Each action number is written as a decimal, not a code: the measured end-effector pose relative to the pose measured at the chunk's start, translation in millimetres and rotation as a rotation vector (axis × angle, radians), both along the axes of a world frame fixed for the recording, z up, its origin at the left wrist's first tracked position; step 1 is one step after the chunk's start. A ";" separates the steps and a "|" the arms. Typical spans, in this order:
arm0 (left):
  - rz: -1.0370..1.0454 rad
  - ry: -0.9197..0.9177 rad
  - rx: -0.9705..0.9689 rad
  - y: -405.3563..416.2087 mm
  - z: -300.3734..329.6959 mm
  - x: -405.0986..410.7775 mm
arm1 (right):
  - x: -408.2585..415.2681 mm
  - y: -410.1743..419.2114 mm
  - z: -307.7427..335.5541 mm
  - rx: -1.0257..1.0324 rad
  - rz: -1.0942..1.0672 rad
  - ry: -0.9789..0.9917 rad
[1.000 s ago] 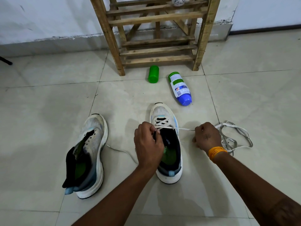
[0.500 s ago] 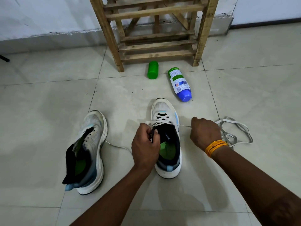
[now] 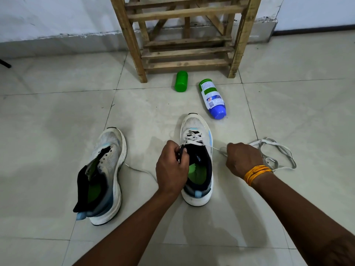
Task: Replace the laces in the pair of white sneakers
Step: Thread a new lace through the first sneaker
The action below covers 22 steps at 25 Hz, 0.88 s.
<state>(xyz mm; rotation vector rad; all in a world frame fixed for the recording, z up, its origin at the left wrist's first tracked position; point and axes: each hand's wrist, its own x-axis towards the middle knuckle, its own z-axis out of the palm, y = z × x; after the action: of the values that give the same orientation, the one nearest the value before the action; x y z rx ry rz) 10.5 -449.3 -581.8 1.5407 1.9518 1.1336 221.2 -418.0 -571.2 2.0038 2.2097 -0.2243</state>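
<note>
Two white sneakers stand on the tiled floor. The right sneaker [image 3: 196, 127] has a white lace [image 3: 194, 138] crossed through its front eyelets only. My left hand [image 3: 172, 167] grips the left edge of its black tongue and eyelet row. My right hand [image 3: 243, 159] pinches the lace strand that runs taut out of the shoe's right side. The other lace end [image 3: 140, 170] trails across the floor to the left. The left sneaker [image 3: 108, 162] has no lace, and its tongue is folded out.
A loose bundle of flat white lace [image 3: 276, 150] lies on the floor just beyond my right hand. A green cap [image 3: 181, 81] and a tipped blue-and-green bottle [image 3: 212, 98] lie ahead of the shoes. A wooden rack [image 3: 184, 37] stands against the wall.
My right hand has drawn the lace strand a little to the right and nearer. My left hand has shifted slightly up along the shoe's left eyelet row. The view has tilted down slightly.
</note>
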 end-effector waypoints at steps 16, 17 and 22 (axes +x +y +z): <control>0.030 0.031 -0.005 0.8 0.3 4.2 | -22.7 5.4 7.0 0.117 0.141 0.474; 0.037 0.034 -0.007 0.9 0.0 4.8 | -21.9 4.4 4.9 0.146 0.123 0.395; 0.021 0.069 0.009 4.4 2.2 6.3 | -20.6 11.0 5.3 0.142 0.037 0.151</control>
<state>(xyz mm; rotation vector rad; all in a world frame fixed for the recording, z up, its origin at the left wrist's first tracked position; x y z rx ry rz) 16.8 -444.9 -579.6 1.5877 2.0147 1.1123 200.7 -406.9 -565.9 2.0787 2.4160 -0.2280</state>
